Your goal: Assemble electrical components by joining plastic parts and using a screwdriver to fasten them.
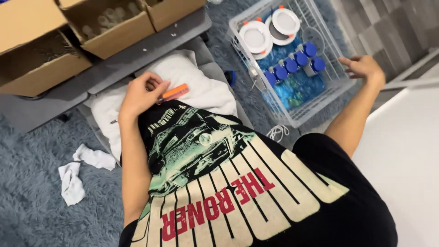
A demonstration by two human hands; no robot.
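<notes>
My left hand [139,93] is closed around an orange-handled screwdriver [174,93], held over a white cloth [201,87] on my lap. Away to the right, my right hand [363,67] rests with fingers spread on the rim of a clear plastic basket [340,89]. Inside the basket lie two round white downlight fittings [256,36] and several small parts with blue caps [292,64]. My black printed shirt fills the lower middle of the view.
Open cardboard boxes [114,27] stand at the top left on a grey board [137,55]. A crumpled white rag [73,180] lies on the blue-grey shaggy rug [32,192]. A white cable [276,132] lies by the basket. A white surface [402,151] lies at right.
</notes>
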